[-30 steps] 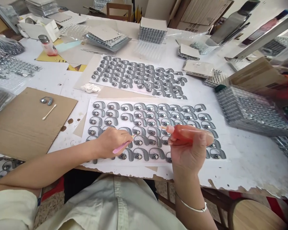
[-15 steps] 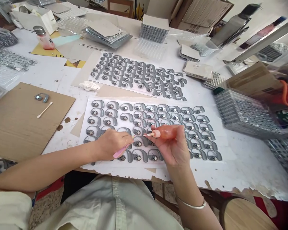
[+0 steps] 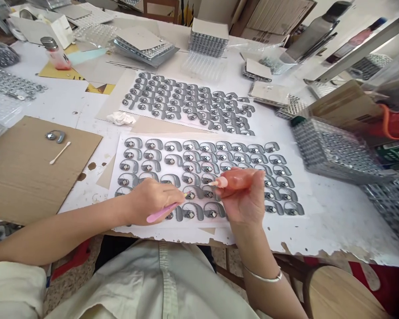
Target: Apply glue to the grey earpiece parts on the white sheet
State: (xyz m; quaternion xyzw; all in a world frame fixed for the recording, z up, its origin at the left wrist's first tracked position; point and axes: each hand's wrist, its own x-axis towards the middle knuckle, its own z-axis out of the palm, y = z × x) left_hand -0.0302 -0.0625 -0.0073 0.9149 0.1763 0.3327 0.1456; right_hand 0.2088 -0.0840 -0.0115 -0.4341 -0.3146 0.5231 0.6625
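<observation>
My left hand (image 3: 154, 201) is closed around a slim pink-handled tool (image 3: 161, 213), its fine yellowish tip by one of the grey hook-shaped pieces (image 3: 190, 195). Whether that tip is a brush or a point I cannot tell. My right hand (image 3: 244, 206) grips a squeeze bottle (image 3: 239, 179) of orange-red liquid, tilted sideways with its thin nozzle pointing left over the pieces. These pieces, each with a shiny round faceted part, lie in rows on a white sheet (image 3: 193, 226). My hands and wrists hide some of them.
Behind lies a second sheet of similar pieces (image 3: 189, 102), with a crumpled tissue (image 3: 121, 118) nearby. On the left, brown cardboard (image 3: 23, 168) bears one hook piece (image 3: 55, 136) and a cotton swab (image 3: 60, 153). A jar (image 3: 56, 53) stands behind; stacked trays (image 3: 332, 148) are at right.
The bottle in my right hand has moved slightly right and up, away from the pink tool. The tool's handle has swung left, and its tip has dropped slightly lower.
</observation>
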